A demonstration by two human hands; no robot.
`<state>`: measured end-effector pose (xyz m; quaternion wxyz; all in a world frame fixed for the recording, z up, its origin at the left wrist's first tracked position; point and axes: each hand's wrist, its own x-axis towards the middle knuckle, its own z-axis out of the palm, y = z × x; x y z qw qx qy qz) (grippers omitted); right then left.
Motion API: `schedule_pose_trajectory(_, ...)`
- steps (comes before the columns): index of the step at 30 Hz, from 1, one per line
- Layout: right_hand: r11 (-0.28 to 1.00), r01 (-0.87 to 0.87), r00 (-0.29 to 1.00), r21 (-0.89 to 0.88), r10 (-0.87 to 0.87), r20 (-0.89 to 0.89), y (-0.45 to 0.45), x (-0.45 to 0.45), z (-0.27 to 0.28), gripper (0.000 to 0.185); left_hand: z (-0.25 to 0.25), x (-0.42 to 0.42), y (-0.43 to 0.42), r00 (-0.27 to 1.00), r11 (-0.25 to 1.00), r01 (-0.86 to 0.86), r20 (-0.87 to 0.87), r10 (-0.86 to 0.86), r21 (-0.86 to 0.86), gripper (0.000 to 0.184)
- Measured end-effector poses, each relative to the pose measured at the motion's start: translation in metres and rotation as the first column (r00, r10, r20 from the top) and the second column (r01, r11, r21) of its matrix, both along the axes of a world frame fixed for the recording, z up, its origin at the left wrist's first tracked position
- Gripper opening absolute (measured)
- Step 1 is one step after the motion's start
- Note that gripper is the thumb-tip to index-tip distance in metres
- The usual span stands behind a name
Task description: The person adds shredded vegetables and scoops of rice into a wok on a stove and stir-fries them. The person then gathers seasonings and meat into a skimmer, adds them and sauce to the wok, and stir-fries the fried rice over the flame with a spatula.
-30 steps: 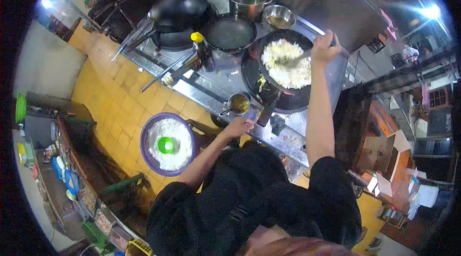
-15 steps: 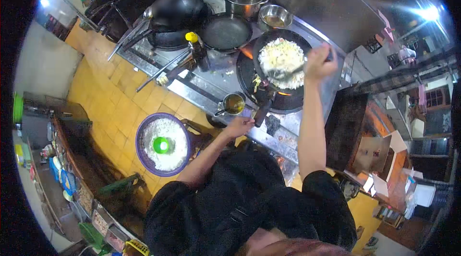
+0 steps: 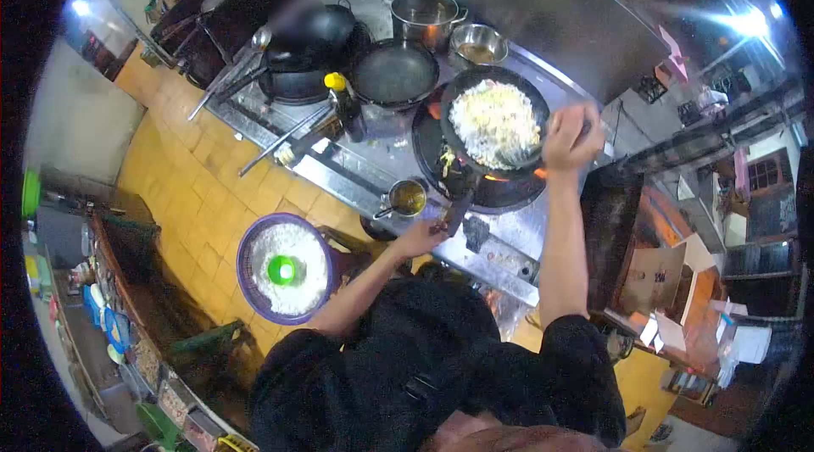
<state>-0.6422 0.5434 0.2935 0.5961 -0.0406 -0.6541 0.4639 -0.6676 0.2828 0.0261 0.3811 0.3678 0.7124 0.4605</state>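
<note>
Nearest are the person's black sleeves (image 3: 577,354); off to the left, near the left forearm, a purple basket (image 3: 244,278) holds white rice (image 3: 297,289), with a green cup (image 3: 281,270) set in it; the left hand (image 3: 420,238) is at the counter's front edge, fingers clamped on the end of the wok's dark handle (image 3: 458,213); just left of the handle, a small metal mug (image 3: 407,198) of yellowish liquid stands on the counter (image 3: 386,151); past the handle the wok (image 3: 538,104) is tilted over the burner (image 3: 507,196), orange flame (image 3: 540,173) showing at its rim, with a mound of fried rice (image 3: 494,117) inside; the right hand (image 3: 574,136), at the wok's right side, has its fingers closed round the grip of a utensil (image 3: 515,157), whose head is in the rice and too blurred to make out; left of the burner stands a dark bottle (image 3: 348,113) with a yellow cap; farther back come a flat pan (image 3: 394,73), dark stacked pans (image 3: 312,38), a metal bowl (image 3: 479,49) and, beside the bowl, a deep pot (image 3: 420,19).
</note>
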Motion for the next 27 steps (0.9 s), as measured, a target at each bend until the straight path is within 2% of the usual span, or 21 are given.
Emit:
schedule_pose_trajectory(1, 1.0, 0.0, 1.0, 0.003, 0.0, -0.003, 0.013, -0.008, -0.022, 0.031, -0.005, -0.005, 0.005, 1.0, 1.0, 0.0, -0.003, 0.0, 0.003, 0.038)
schedule_pose_trajectory(3, 0.972, 0.035, 0.995, 0.232, -0.055, 0.081, 0.039, -0.015, -0.079, 0.026, -0.022, -0.001, 0.001, 0.97, 0.993, 0.001, 0.242, 0.027, -0.117, 0.038)
schedule_pose_trajectory(5, 0.96, 0.008, 0.989, 0.279, -0.05, 0.142, 0.028, -0.018, -0.039, 0.024, 0.011, 0.001, -0.003, 0.956, 0.995, -0.017, 0.289, 0.044, -0.096, 0.039)
schedule_pose_trajectory(7, 0.983, 0.13, 0.972, 0.128, -0.152, 0.182, 0.007, -0.012, -0.005, 0.027, 0.035, -0.002, -0.008, 0.958, 0.998, 0.023, 0.285, -0.004, -0.061, 0.04)
schedule_pose_trajectory(8, 0.975, 0.175, 0.977, 0.139, -0.19, 0.099, 0.006, -0.009, -0.006, 0.028, 0.005, -0.001, -0.008, 0.991, 0.996, -0.037, 0.122, 0.046, -0.075, 0.039)
schedule_pose_trajectory(9, 0.976, 0.171, 0.978, 0.135, -0.185, 0.096, 0.011, -0.012, -0.013, 0.028, 0.004, 0.0, -0.01, 0.992, 0.996, -0.042, 0.118, 0.051, -0.079, 0.039)
schedule_pose_trajectory(11, 0.991, 0.027, 0.998, 0.131, -0.034, 0.049, 0.024, -0.01, -0.047, 0.027, 0.004, 0.008, -0.018, 0.908, 0.992, -0.118, 0.401, 0.122, -0.034, 0.039)
schedule_pose_trajectory(12, 0.991, -0.026, 1.0, 0.134, 0.028, -0.009, 0.048, -0.021, -0.067, 0.028, 0.014, 0.005, -0.02, 0.937, 0.996, -0.062, 0.339, 0.083, -0.07, 0.039)
schedule_pose_trajectory(13, 0.994, -0.062, 0.996, 0.088, 0.056, 0.068, 0.053, -0.025, -0.05, 0.031, 0.014, 0.011, -0.024, 0.934, 0.995, -0.064, 0.347, 0.086, -0.076, 0.039)
schedule_pose_trajectory(15, 0.994, 0.035, 0.988, 0.106, -0.05, 0.143, 0.054, -0.019, -0.019, 0.031, 0.018, 0.01, -0.028, 0.908, 0.987, -0.124, 0.391, 0.153, -0.098, 0.038)
schedule_pose_trajectory(16, 0.992, 0.021, 0.991, 0.123, -0.038, 0.132, 0.055, -0.022, -0.016, 0.031, 0.013, 0.01, -0.028, 0.924, 0.99, -0.138, 0.357, 0.138, -0.025, 0.036)
schedule_pose_trajectory(18, 0.995, -0.032, 0.999, 0.099, 0.034, -0.016, 0.048, -0.013, -0.024, 0.031, 0.007, 0.007, -0.029, 0.899, 0.983, -0.176, 0.398, 0.183, -0.055, 0.036)
schedule_pose_trajectory(19, 0.995, -0.035, 0.999, 0.09, 0.035, -0.006, 0.051, -0.015, -0.028, 0.031, 0.006, 0.013, -0.036, 0.872, 0.976, -0.188, 0.439, 0.216, -0.107, 0.036)
schedule_pose_trajectory(21, 0.99, -0.121, 0.99, 0.071, 0.116, 0.078, 0.066, -0.028, -0.028, 0.03, 0.007, 0.023, -0.042, 0.875, 0.978, -0.186, 0.437, 0.21, -0.097, 0.038)
schedule_pose_trajectory(22, 0.988, -0.152, 0.988, -0.019, 0.153, 0.037, 0.055, -0.028, -0.005, 0.03, 0.009, 0.024, -0.042, 0.884, 0.98, -0.181, 0.424, 0.198, -0.08, 0.04)
schedule_pose_trajectory(23, 0.986, -0.168, 0.985, -0.007, 0.168, 0.028, 0.048, -0.031, 0.013, 0.03, 0.012, 0.016, -0.036, 0.895, 0.981, -0.186, 0.403, 0.19, -0.051, 0.041)
schedule_pose_trajectory(24, 0.986, -0.161, 0.986, -0.039, 0.158, -0.059, 0.04, -0.027, 0.023, 0.031, 0.005, 0.015, -0.037, 0.909, 0.981, -0.186, 0.368, 0.195, -0.062, 0.041)
schedule_pose_trajectory(25, 0.985, -0.146, 0.982, -0.086, 0.134, -0.137, 0.034, -0.02, 0.024, 0.032, 0.005, 0.018, -0.038, 0.906, 0.98, -0.185, 0.373, 0.198, -0.071, 0.041)
schedule_pose_trajectory(26, 0.993, -0.11, 0.985, -0.029, 0.105, -0.134, 0.058, -0.033, -0.018, 0.03, 0.004, 0.015, -0.035, 0.895, 0.978, -0.18, 0.395, 0.206, -0.101, 0.039)
schedule_pose_trajectory(27, 0.994, -0.098, 0.987, -0.04, 0.092, -0.134, 0.063, -0.046, -0.028, 0.03, 0.004, 0.014, -0.035, 0.885, 0.977, -0.167, 0.416, 0.209, -0.136, 0.037)
